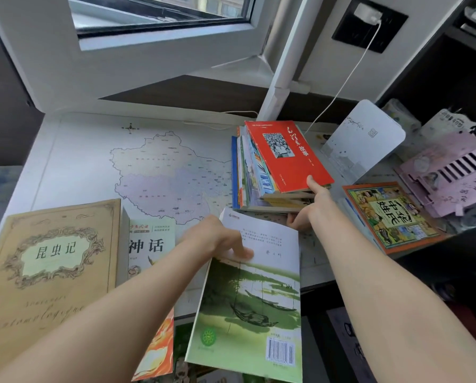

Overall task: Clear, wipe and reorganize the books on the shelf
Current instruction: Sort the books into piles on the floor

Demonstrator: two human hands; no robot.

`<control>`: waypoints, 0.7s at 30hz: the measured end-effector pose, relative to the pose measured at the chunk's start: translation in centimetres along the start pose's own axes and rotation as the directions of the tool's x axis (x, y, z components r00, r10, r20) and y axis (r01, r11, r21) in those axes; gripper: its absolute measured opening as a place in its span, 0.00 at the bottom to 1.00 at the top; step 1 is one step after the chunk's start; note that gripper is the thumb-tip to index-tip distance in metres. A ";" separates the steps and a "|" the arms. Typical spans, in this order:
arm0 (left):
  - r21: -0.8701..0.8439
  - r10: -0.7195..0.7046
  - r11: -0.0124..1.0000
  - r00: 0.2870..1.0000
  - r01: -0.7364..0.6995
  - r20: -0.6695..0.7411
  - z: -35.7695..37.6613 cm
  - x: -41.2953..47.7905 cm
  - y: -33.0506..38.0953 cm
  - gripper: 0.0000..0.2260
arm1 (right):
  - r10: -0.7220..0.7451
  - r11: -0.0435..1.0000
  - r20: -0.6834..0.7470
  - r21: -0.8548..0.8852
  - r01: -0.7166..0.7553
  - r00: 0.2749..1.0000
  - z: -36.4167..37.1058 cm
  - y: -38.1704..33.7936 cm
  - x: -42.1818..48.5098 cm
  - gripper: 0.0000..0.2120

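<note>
My left hand [214, 239] is gripping the green book [247, 299], my right hand [314, 208] is pinching the near end of the stack [283, 156] on the desk [51, 150], which is running lengthwise away from me, just past the book.

map-covered desk [98, 161] open at left, book stack [261, 172] blocking right

My desk [35, 167]: white top, map mat [162, 175] flat over most of it. Reference is the book stack [258, 183], sitting on the mat.

- Left of the stack, near edge: tan book [51, 272], myth book [151, 244] just beside it.
- Right of the stack: picture book [391, 217], lying flat.
- Behind-right: white bookend [366, 136], upright. Pink rack [446, 172] is further right.
- Behind the stack: white cable [239, 112].
</note>
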State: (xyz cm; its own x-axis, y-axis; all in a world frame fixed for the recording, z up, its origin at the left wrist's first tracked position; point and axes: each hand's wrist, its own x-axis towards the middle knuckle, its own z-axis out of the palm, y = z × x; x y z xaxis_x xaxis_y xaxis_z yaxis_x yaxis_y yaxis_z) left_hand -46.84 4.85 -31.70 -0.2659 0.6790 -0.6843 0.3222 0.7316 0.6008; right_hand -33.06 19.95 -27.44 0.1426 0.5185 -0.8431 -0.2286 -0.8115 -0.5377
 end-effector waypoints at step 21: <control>-0.094 0.073 0.992 0.990 -0.085 -0.122 1.2 -1.8 -0.6 0.39 | -0.240 0.971 0.124 0.047 0.236 0.963 1.8 1.3 -0.9 0.13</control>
State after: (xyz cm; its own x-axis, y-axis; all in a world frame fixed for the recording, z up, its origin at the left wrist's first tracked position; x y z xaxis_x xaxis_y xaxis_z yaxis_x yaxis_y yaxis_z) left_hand -45.46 3.16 -31.33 -0.3504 0.7330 -0.5830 0.2566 0.6738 0.6930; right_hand -35.23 18.87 -27.37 0.0726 0.7274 -0.6824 -0.2339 -0.6527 -0.7206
